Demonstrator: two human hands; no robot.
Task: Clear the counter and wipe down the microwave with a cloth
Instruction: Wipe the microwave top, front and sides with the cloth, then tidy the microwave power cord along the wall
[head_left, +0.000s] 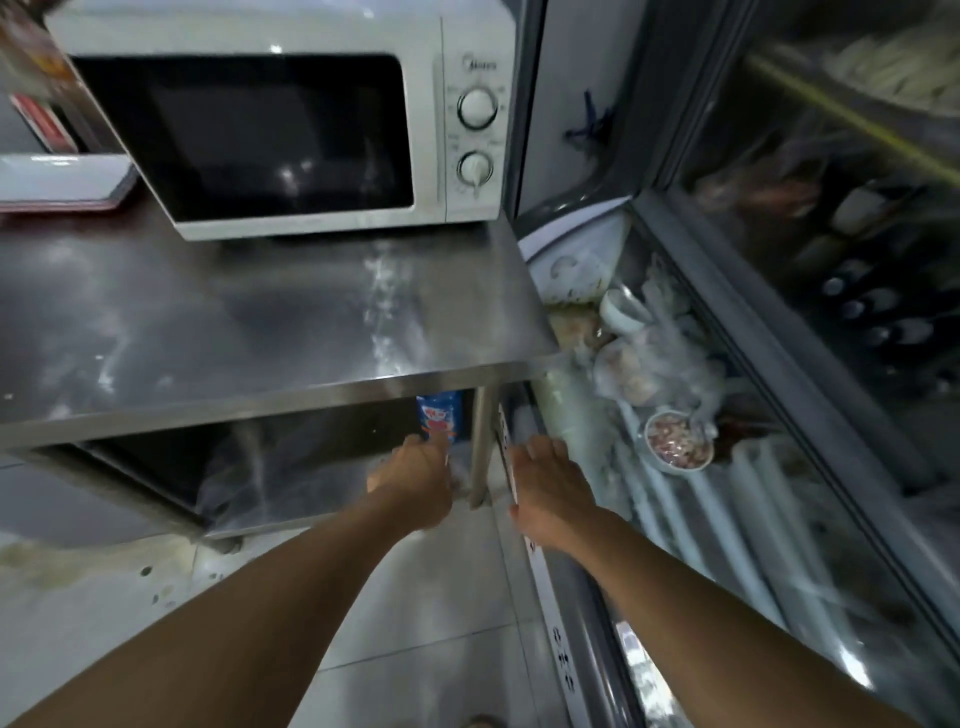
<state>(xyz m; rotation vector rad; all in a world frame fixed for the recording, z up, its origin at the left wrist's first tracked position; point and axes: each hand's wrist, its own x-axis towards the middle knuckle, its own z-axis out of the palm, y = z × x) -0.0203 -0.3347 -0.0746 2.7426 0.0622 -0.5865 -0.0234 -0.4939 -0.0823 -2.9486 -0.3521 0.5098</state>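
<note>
A white microwave (280, 119) with a dark door and two dials stands at the back of the steel counter (234, 322). White smears streak the counter top. Under the counter a blue and red carton (439, 415) stands on the lower shelf beside the table leg (483, 441). My left hand (415, 473) reaches below the counter edge and holds the carton's lower part; its fingers are hidden behind the hand. My right hand (545, 483) hovers to the right of the leg with its fingers straight, holding nothing. No cloth is in view.
A glass-topped chest freezer (727, 415) with bowls and bagged food fills the right side, close to the counter. White trays (62, 179) lie on the counter at far left. A dark bag sits on the lower shelf (249, 467). Pale floor tiles (415, 623) lie below.
</note>
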